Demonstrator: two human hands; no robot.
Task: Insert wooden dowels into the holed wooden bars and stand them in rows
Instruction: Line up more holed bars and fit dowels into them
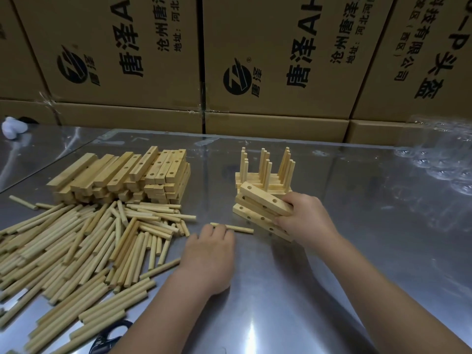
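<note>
- At the far left edge of the shiny metal table (281, 315) lies a small white crumpled thing (12, 128); I cannot tell what it is.
- A wide heap of loose pale wooden dowels (76, 246) covers the left part of the table, lying in all directions.
- Just behind the heap is a stack of pale wooden bars with round holes (122, 175), lying flat in several layers.
- At the bottom edge, partly under the dowels, the black handles of scissors (112, 333) show.
- The left hand (209, 251) is palm down, with its fingers curled onto the left end of one single dowel (238, 228), which lies flat on the table just right of the heap.
- Behind it, in the middle, finished bars with upright dowels (265, 172) stand close together in rows.
- The right hand (306, 221) grips the right ends of about three holed bars (263, 208), stacked and tilted, touching the front of the finished rows.
- At the far right lies crumpled clear plastic (439, 159).
- Brown cardboard boxes with black print (281, 60) form a wall behind the table.
</note>
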